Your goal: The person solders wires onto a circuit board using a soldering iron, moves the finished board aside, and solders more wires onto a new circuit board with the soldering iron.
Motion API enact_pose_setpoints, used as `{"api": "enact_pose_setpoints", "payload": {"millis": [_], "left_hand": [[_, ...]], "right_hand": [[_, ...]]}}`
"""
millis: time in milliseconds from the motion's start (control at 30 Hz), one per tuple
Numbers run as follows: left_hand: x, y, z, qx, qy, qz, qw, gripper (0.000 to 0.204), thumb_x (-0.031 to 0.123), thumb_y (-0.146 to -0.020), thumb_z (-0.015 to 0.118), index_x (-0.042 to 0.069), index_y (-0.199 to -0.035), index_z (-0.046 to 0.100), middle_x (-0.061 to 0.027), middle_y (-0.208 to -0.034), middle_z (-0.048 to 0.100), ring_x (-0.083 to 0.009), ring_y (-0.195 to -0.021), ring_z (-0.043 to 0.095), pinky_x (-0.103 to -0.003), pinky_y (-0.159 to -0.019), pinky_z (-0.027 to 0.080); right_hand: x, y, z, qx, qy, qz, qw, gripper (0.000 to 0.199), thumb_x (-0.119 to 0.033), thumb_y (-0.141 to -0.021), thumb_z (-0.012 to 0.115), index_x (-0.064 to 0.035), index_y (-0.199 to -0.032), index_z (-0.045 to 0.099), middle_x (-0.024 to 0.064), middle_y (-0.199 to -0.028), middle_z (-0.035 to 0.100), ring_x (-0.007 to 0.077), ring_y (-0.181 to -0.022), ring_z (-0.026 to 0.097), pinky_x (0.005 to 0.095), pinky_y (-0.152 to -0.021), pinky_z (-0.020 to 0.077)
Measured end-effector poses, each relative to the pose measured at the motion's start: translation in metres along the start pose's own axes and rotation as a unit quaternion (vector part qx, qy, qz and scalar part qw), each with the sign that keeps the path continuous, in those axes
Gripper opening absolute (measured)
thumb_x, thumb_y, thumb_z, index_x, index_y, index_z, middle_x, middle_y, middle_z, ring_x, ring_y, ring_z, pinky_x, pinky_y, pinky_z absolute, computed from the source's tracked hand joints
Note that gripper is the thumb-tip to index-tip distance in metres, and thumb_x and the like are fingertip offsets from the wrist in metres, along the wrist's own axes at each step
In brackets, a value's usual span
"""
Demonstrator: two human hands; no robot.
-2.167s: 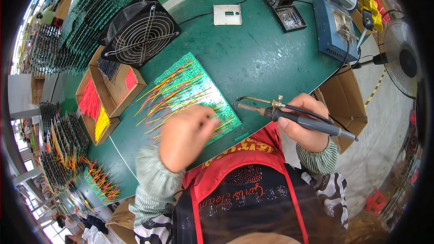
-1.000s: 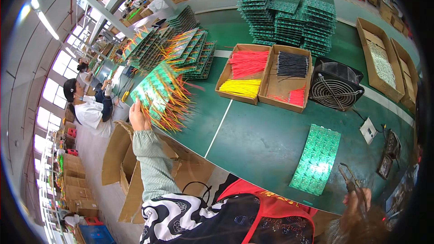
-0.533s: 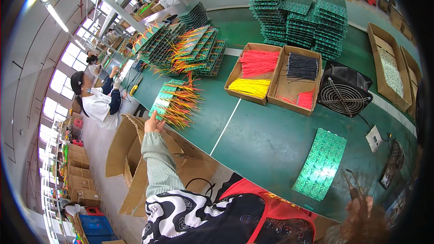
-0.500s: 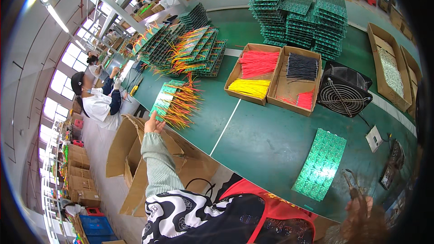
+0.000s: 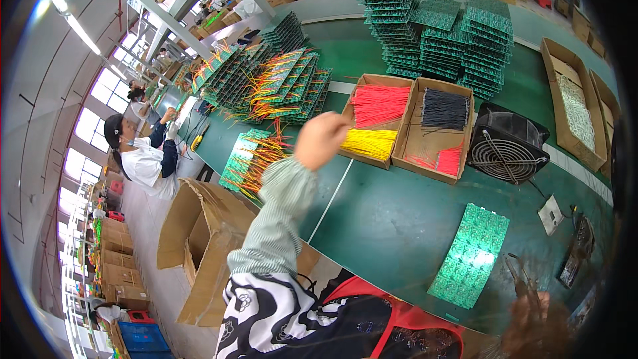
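My left hand (image 5: 322,139) hovers at the left edge of a cardboard tray, close to the yellow wires (image 5: 367,144); motion blurs its fingers. Red wires (image 5: 380,105) lie behind the yellow ones in that tray. At the lower right, my right hand (image 5: 531,316), dim and partly blurred, is closed round a slim two-pronged tool (image 5: 515,271) like tweezers. Left of it, a green circuit board panel (image 5: 469,256) lies flat on the bench. Another panel (image 5: 237,159), with orange and yellow wires attached, rests by the bench's left edge.
Behind stand wired panels (image 5: 286,83) and tall stacks of bare boards (image 5: 385,20). A second tray (image 5: 415,139) holds black and red wires beside a black fan (image 5: 508,143). An open carton (image 5: 216,252) stands below the bench edge. A co-worker (image 5: 149,159) sits at far left.
My left hand has left the wired panel and moved right to the tray of yellow wires. My right hand stays near the bare panel with its tool.
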State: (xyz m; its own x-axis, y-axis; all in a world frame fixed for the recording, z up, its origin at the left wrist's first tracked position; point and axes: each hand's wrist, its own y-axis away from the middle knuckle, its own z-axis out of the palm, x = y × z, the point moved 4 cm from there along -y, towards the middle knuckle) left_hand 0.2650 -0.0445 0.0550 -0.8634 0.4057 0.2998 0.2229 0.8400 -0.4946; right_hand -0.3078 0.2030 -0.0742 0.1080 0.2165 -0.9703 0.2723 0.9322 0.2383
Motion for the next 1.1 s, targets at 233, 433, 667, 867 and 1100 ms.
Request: {"api": "enact_pose_setpoints", "payload": {"millis": [233, 433, 667, 867, 1100], "left_hand": [[0.002, -0.077, 0.121, -0.138, -0.144, 0.088, 0.976, 0.018, 0.013, -0.079, 0.063, 0.003, -0.093, 0.063, -0.0137, -0.094, 0.061, -0.0316, -0.093, 0.059, -0.043, -0.081, 0.049], [-0.007, -0.101, 0.165, -0.197, -0.202, 0.096, 0.954, 0.021, 0.012, -0.078, 0.062, 0.004, -0.097, 0.062, -0.0135, -0.097, 0.059, -0.0315, -0.097, 0.057, -0.041, -0.083, 0.049], [-0.001, -0.100, 0.142, -0.120, -0.152, 0.086, 0.977, 0.021, 0.016, -0.075, 0.067, 0.003, -0.092, 0.064, -0.0144, -0.095, 0.058, -0.0319, -0.091, 0.057, -0.041, -0.082, 0.048], [-0.023, -0.100, 0.152, -0.192, -0.159, 0.082, 0.965, 0.019, 0.020, -0.075, 0.068, 0.004, -0.085, 0.065, -0.0154, -0.090, 0.061, -0.0323, -0.092, 0.059, -0.043, -0.082, 0.048], [-0.023, -0.099, 0.145, -0.145, -0.151, 0.068, 0.975, 0.014, 0.019, -0.080, 0.064, 0.005, -0.079, 0.067, -0.0129, -0.083, 0.062, -0.0294, -0.087, 0.059, -0.043, -0.079, 0.047]], "right_hand": [[-0.083, 0.022, 0.103, 0.102, 0.127, -0.183, 0.969, 0.023, -0.012, -0.081, 0.072, 0.0029, -0.084, 0.055, 0.0144, -0.066, 0.063, 0.0173, -0.057, 0.059, 0.0284, -0.055, 0.0489], [-0.082, 0.010, 0.106, 0.103, 0.114, -0.172, 0.973, 0.024, -0.014, -0.081, 0.072, 0.0026, -0.084, 0.055, 0.0128, -0.064, 0.061, 0.0168, -0.057, 0.057, 0.0292, -0.056, 0.0477], [-0.091, -0.004, 0.114, 0.087, 0.140, -0.177, 0.970, 0.025, -0.016, -0.082, 0.071, 0.0021, -0.085, 0.054, 0.0125, -0.064, 0.060, 0.0173, -0.057, 0.056, 0.0308, -0.056, 0.0474], [-0.090, -0.006, 0.117, 0.077, 0.087, -0.140, 0.983, 0.023, -0.014, -0.083, 0.070, 0.0023, -0.085, 0.054, 0.0131, -0.065, 0.061, 0.0176, -0.058, 0.057, 0.0316, -0.058, 0.0482], [-0.093, -0.001, 0.116, 0.070, 0.131, -0.181, 0.972, 0.021, -0.012, -0.083, 0.070, 0.0021, -0.086, 0.055, 0.0129, -0.066, 0.062, 0.0175, -0.059, 0.057, 0.0310, -0.060, 0.0483]]}}
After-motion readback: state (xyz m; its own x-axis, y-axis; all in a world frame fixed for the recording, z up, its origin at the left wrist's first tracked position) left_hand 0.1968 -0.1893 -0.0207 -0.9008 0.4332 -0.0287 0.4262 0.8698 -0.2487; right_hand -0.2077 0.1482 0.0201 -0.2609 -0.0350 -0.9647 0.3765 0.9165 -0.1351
